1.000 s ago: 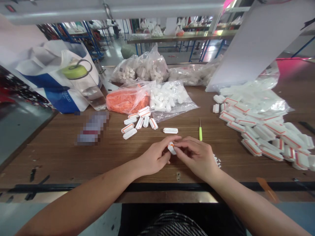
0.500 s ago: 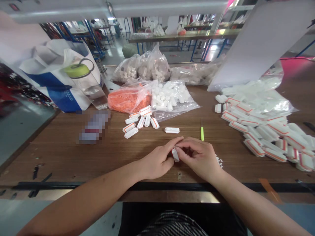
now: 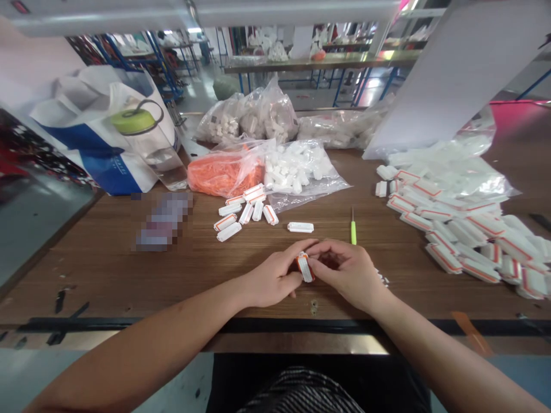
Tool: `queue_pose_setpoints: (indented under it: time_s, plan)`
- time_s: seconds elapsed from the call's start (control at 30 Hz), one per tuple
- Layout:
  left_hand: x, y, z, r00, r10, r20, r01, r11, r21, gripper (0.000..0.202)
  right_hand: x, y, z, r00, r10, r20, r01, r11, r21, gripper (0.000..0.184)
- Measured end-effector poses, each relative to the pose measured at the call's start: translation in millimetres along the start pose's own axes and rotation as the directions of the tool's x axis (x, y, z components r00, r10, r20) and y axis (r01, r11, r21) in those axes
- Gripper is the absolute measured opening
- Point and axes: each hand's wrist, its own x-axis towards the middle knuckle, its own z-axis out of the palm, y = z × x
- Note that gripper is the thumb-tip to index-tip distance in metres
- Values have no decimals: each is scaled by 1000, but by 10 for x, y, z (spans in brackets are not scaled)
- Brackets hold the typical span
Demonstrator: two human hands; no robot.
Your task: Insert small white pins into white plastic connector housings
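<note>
Between my two hands is a small white plastic case with an orange edge (image 3: 305, 268), tilted above the table's near side. My left hand (image 3: 273, 279) grips it from the left, thumb below and fingers over the top. From the right, my right hand (image 3: 346, 274) pinches it with thumb and fingertips. A single white case (image 3: 300, 228) lies just beyond my hands. Farther left is a loose group of similar white cases (image 3: 246, 214), some orange-edged. A screwdriver with a yellow-green handle (image 3: 353, 232) lies beyond my right hand, and tiny white pieces (image 3: 382, 279) are partly hidden behind that hand.
A large pile of white and orange cases (image 3: 465, 223) covers the right side. At the back are a bag of orange strips (image 3: 226, 175) and a bag of white parts (image 3: 297, 169). A green-lidded bottle (image 3: 159, 158) and a paper bag (image 3: 103, 166) stand left.
The case between my hands has turned, so more of its ribbed face and orange edge shows. My left hand has shifted slightly; the things on the table lie as before.
</note>
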Motion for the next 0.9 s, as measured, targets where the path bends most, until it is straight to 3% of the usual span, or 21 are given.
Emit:
queue_pose_setpoints:
  time_s: [0.1,0.17,0.3,0.43,0.63,0.9]
  plan:
    - [-22,53,-10,998,49,27,-52,990,127,66,-11,-16,25,999,-6,-40,6,1000,-8,8]
    - [-21,63,-2,998,46,41,-51,991,126,66,-17,-17,35,998,-16,-56,15,1000,-20,8]
    - [30,17,16,999,-33,0,33,988,-153,64,-3,8,15,1000,2,2,-2,999,-34,13]
    - [92,-13,-29,989,-145,-32,118,899,-423,64,30,56,-47,995,31,91,-21,994,-111,17]
    - [102,9,-48,972,-229,-44,170,823,-541,60,36,66,-98,978,140,155,-135,990,-39,18]
    - [93,48,-48,965,-256,-56,167,767,-620,57,50,43,-73,983,137,122,-138,990,4,21]
